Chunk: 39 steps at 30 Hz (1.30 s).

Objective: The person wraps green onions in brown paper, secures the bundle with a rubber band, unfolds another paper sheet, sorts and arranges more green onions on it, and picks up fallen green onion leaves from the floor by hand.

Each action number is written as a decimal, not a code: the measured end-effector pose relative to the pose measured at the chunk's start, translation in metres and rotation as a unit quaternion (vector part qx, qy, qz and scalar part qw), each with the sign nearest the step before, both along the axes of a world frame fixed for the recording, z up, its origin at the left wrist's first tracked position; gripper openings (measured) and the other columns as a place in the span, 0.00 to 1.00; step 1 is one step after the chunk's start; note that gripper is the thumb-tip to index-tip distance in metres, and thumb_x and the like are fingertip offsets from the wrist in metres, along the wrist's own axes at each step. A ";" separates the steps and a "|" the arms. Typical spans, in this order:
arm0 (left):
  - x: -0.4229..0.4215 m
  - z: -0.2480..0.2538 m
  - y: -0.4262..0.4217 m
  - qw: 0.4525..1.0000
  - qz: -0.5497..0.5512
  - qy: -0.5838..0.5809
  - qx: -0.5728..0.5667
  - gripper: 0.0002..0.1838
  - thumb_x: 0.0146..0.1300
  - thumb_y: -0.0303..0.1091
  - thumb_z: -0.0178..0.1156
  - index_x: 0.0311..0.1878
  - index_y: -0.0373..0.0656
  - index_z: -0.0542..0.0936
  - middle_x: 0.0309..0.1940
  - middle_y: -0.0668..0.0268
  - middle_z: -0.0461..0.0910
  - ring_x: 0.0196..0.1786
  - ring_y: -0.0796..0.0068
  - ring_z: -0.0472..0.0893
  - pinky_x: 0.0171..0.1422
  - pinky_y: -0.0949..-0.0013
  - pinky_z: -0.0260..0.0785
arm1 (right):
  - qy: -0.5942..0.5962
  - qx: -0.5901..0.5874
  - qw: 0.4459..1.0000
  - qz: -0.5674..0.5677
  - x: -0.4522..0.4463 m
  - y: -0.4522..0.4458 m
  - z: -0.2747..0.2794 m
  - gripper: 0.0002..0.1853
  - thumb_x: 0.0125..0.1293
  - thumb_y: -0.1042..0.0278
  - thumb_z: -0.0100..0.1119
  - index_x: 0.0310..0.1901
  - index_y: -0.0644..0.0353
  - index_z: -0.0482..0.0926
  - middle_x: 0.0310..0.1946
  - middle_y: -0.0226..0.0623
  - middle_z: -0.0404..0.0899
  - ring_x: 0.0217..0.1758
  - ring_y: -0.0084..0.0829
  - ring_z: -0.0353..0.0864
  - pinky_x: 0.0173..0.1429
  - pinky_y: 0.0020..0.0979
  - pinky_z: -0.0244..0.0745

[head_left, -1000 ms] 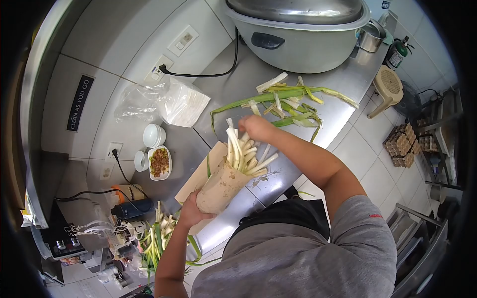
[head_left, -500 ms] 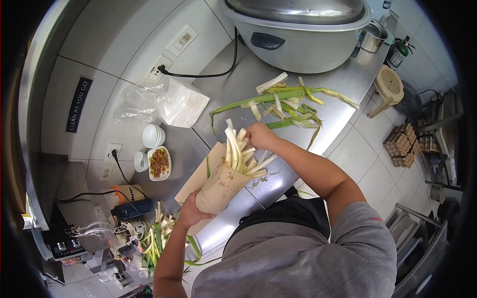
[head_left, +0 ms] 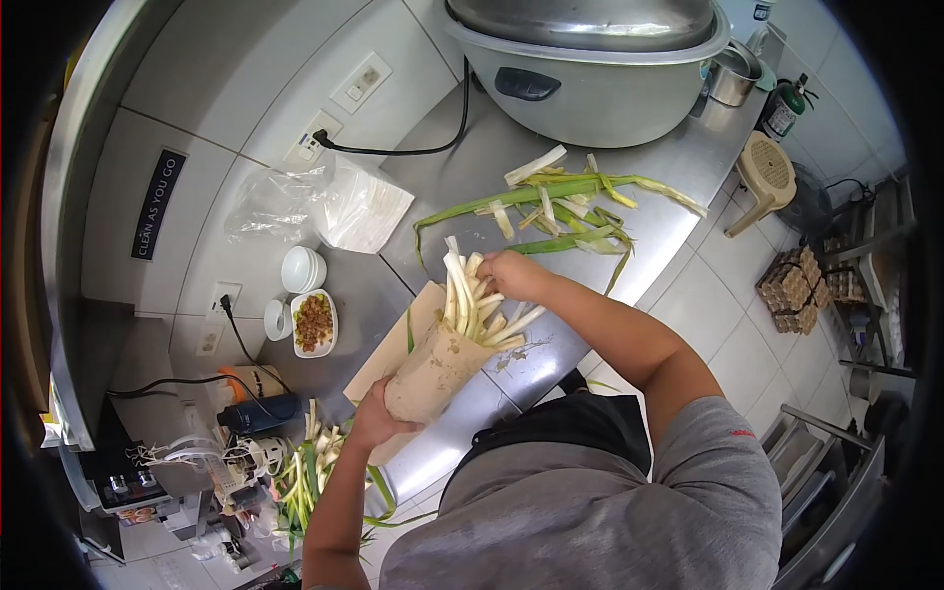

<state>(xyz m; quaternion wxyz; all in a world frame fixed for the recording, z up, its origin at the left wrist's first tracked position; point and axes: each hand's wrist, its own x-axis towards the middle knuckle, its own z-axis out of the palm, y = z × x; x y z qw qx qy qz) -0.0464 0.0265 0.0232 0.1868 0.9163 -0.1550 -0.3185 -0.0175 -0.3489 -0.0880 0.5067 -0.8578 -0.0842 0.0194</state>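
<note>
A tan paper-like wrap (head_left: 430,382), stained with dark specks, stands tilted on a flat brown board (head_left: 382,356). Out of its top stick several white spring onion stalks (head_left: 459,295). My left hand (head_left: 377,418) is closed round the lower side of the wrap, thumb toward me. At the upper end, my right hand (head_left: 511,276) has its fingers bent in among the stalk ends, closed on one of them; the fingertips are partly hidden. Beyond it, green and yellowed trimmings (head_left: 560,202) lie scattered on the steel counter (head_left: 433,177).
A large lidded rice cooker (head_left: 600,88) stands at the back. Left are a plastic bag of napkins (head_left: 364,206), white bowls (head_left: 304,268) and a dish of brown bits (head_left: 315,324). More spring onions (head_left: 310,482) lie at lower left. A stool (head_left: 763,177) stands on the floor at right.
My right hand has shifted slightly left and down, further over the stalk ends. My left hand and the wrap have hardly moved.
</note>
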 end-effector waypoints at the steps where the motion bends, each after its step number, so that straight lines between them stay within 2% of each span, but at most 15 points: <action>1: 0.000 0.000 0.000 1.000 0.000 0.000 -0.001 0.61 0.25 0.47 0.83 0.68 0.35 0.66 0.59 0.52 0.75 0.63 0.57 0.75 0.70 0.64 0.65 | 0.000 0.000 1.000 0.001 0.000 0.000 -0.003 0.13 0.52 0.79 0.66 0.41 0.59 0.84 0.42 0.43 0.81 0.46 0.45 0.81 0.51 0.41 0.77; 6: 0.001 -0.001 0.002 1.000 -0.012 -0.013 0.006 0.60 0.26 0.47 0.83 0.68 0.37 0.66 0.60 0.51 0.75 0.64 0.56 0.75 0.70 0.62 0.65 | -0.117 -0.178 0.977 0.002 -0.001 -0.022 -0.003 0.13 0.53 0.79 0.58 0.41 0.59 0.83 0.43 0.44 0.81 0.49 0.46 0.80 0.54 0.42 0.75; 9: 0.003 0.003 0.003 1.000 -0.005 -0.009 -0.014 0.59 0.26 0.47 0.83 0.68 0.38 0.67 0.60 0.51 0.76 0.64 0.55 0.75 0.70 0.62 0.65 | -0.126 -0.284 0.946 -0.092 0.000 -0.033 0.035 0.16 0.52 0.77 0.58 0.44 0.59 0.83 0.48 0.44 0.80 0.51 0.46 0.79 0.56 0.44 0.74; 11: 0.007 0.007 0.004 1.000 0.009 -0.002 -0.024 0.59 0.26 0.46 0.83 0.68 0.39 0.68 0.60 0.51 0.76 0.64 0.55 0.75 0.70 0.62 0.65 | -0.223 -0.301 0.891 -0.256 -0.010 -0.017 0.079 0.20 0.52 0.75 0.59 0.50 0.59 0.81 0.52 0.45 0.79 0.54 0.45 0.78 0.59 0.45 0.73; 12: 0.010 0.009 0.003 0.999 -0.007 0.016 -0.027 0.58 0.27 0.46 0.83 0.68 0.39 0.68 0.60 0.51 0.76 0.64 0.55 0.75 0.70 0.62 0.65 | -0.232 -0.302 0.894 -0.235 -0.012 -0.002 0.094 0.20 0.52 0.75 0.59 0.50 0.59 0.81 0.52 0.45 0.79 0.54 0.45 0.78 0.59 0.45 0.73; 14: 0.015 0.008 0.007 0.999 -0.039 0.018 -0.022 0.59 0.26 0.45 0.83 0.68 0.39 0.67 0.59 0.51 0.77 0.64 0.54 0.75 0.70 0.61 0.65 | -0.184 -0.139 0.973 0.014 -0.014 0.044 0.118 0.25 0.56 0.76 0.62 0.58 0.58 0.78 0.56 0.49 0.77 0.59 0.52 0.74 0.66 0.45 0.69; 18: 0.024 0.012 0.010 0.997 -0.028 0.071 -0.027 0.62 0.26 0.47 0.83 0.70 0.38 0.65 0.61 0.51 0.75 0.65 0.55 0.74 0.72 0.62 0.62 | -0.095 -0.051 0.961 0.256 0.010 0.153 0.101 0.21 0.65 0.55 0.61 0.52 0.63 0.80 0.52 0.49 0.79 0.58 0.50 0.76 0.62 0.44 0.71; 21: 0.022 0.009 0.013 0.996 -0.040 0.064 -0.041 0.62 0.26 0.47 0.82 0.70 0.39 0.65 0.60 0.50 0.76 0.63 0.54 0.75 0.71 0.62 0.63 | 0.002 -0.206 0.932 0.297 0.055 0.195 0.042 0.27 0.66 0.44 0.58 0.49 0.63 0.82 0.52 0.50 0.79 0.57 0.51 0.77 0.62 0.45 0.71; 24: 0.018 0.016 0.014 0.998 -0.036 0.036 -0.021 0.57 0.27 0.45 0.82 0.67 0.42 0.69 0.57 0.52 0.78 0.61 0.52 0.76 0.68 0.61 0.66 | 0.167 -0.330 0.863 0.345 0.061 0.200 0.073 0.34 0.65 0.38 0.56 0.53 0.67 0.80 0.55 0.57 0.77 0.57 0.52 0.77 0.60 0.42 0.72; 27: 0.024 0.003 0.026 0.997 -0.030 0.041 -0.052 0.55 0.27 0.44 0.82 0.65 0.42 0.70 0.56 0.52 0.79 0.60 0.53 0.77 0.67 0.61 0.67 | 0.235 -0.318 0.847 0.355 0.057 0.188 0.090 0.37 0.65 0.33 0.54 0.55 0.66 0.79 0.54 0.58 0.78 0.59 0.53 0.76 0.65 0.45 0.67; 30: 0.040 0.002 0.034 0.988 -0.021 0.102 -0.115 0.54 0.27 0.44 0.83 0.65 0.42 0.71 0.56 0.52 0.80 0.59 0.55 0.78 0.65 0.63 0.68 | 0.081 -0.356 0.892 0.265 0.010 0.193 0.124 0.41 0.60 0.35 0.62 0.64 0.61 0.72 0.60 0.57 0.74 0.65 0.52 0.71 0.68 0.52 0.61; 31: 0.046 0.000 0.038 0.979 -0.035 0.141 -0.144 0.54 0.27 0.44 0.83 0.65 0.42 0.72 0.56 0.52 0.80 0.59 0.56 0.78 0.65 0.64 0.68 | 0.075 -0.366 0.886 0.276 -0.010 0.197 0.122 0.41 0.60 0.35 0.62 0.64 0.61 0.72 0.60 0.57 0.74 0.65 0.52 0.71 0.68 0.52 0.61; 33: 0.058 -0.028 0.044 0.977 -0.034 0.147 -0.152 0.54 0.27 0.44 0.83 0.65 0.42 0.72 0.55 0.52 0.80 0.58 0.57 0.79 0.64 0.65 0.69 | -0.160 -0.458 0.839 0.247 -0.042 0.201 0.118 0.51 0.49 0.38 0.72 0.72 0.54 0.62 0.66 0.53 0.67 0.69 0.50 0.66 0.68 0.56 0.57; 38: 0.063 -0.013 0.049 0.965 -0.010 0.231 -0.121 0.55 0.28 0.48 0.83 0.66 0.41 0.72 0.61 0.49 0.76 0.64 0.54 0.75 0.70 0.65 0.65 | -0.066 -0.464 0.838 0.278 -0.025 0.209 0.110 0.57 0.39 0.48 0.79 0.73 0.49 0.59 0.64 0.49 0.66 0.68 0.47 0.65 0.67 0.51 0.60; 39: 0.059 -0.008 0.049 0.988 -0.022 0.126 -0.085 0.56 0.29 0.50 0.82 0.67 0.41 0.70 0.65 0.48 0.72 0.68 0.51 0.71 0.73 0.60 0.61 | -0.028 -0.459 0.838 0.292 -0.017 0.210 0.114 0.56 0.38 0.51 0.79 0.72 0.49 0.60 0.61 0.49 0.69 0.66 0.47 0.68 0.67 0.50 0.61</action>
